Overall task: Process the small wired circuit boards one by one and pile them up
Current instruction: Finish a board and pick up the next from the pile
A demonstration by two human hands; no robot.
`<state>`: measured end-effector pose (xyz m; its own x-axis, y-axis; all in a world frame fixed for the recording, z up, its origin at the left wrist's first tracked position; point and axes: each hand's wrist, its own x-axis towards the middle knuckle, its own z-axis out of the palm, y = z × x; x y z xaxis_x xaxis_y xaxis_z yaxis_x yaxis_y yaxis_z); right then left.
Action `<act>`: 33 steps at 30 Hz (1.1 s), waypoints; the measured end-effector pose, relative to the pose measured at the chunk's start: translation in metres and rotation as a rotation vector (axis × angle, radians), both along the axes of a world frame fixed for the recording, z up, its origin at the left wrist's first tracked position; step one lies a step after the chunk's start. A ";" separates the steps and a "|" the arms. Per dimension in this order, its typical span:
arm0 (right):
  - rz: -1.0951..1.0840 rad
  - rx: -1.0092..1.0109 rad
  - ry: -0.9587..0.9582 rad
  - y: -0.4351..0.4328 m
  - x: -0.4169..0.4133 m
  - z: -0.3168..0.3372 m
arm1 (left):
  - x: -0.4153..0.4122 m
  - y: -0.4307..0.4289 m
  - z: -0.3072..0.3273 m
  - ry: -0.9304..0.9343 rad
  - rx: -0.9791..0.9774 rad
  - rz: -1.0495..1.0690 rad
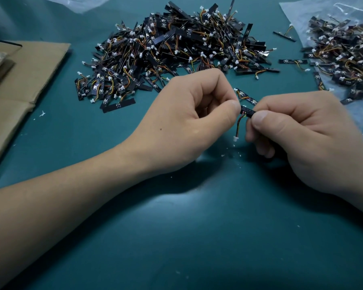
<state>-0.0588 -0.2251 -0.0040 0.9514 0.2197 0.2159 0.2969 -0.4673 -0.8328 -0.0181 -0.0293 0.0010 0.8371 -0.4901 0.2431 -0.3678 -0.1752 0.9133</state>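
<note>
Board (247, 111), small and black, sits pinched between the left hand (189, 120) at 9 o'clock and the right hand (306, 130) at 3 o'clock, its wire (239, 127) dangling at 6. Past them at 12 lies the big pile (176, 53) on the green table (197, 227).
</note>
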 end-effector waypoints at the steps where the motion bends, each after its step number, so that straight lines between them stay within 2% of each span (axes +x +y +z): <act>1: 0.002 -0.002 -0.002 0.000 0.000 0.000 | 0.000 0.000 0.000 0.006 -0.004 -0.002; 11: 0.024 -0.069 -0.018 -0.002 -0.001 0.001 | 0.001 0.000 -0.001 0.016 0.014 -0.024; 15: 0.028 -0.001 -0.009 -0.001 -0.002 0.002 | 0.001 0.001 0.000 0.024 0.002 -0.024; 33: 0.046 -0.022 -0.054 0.000 -0.003 0.001 | 0.000 0.001 0.003 -0.001 0.074 -0.086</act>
<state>-0.0618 -0.2255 -0.0028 0.9273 0.2683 0.2608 0.3624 -0.4703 -0.8047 -0.0184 -0.0283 0.0041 0.7912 -0.5766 0.2039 -0.3849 -0.2104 0.8987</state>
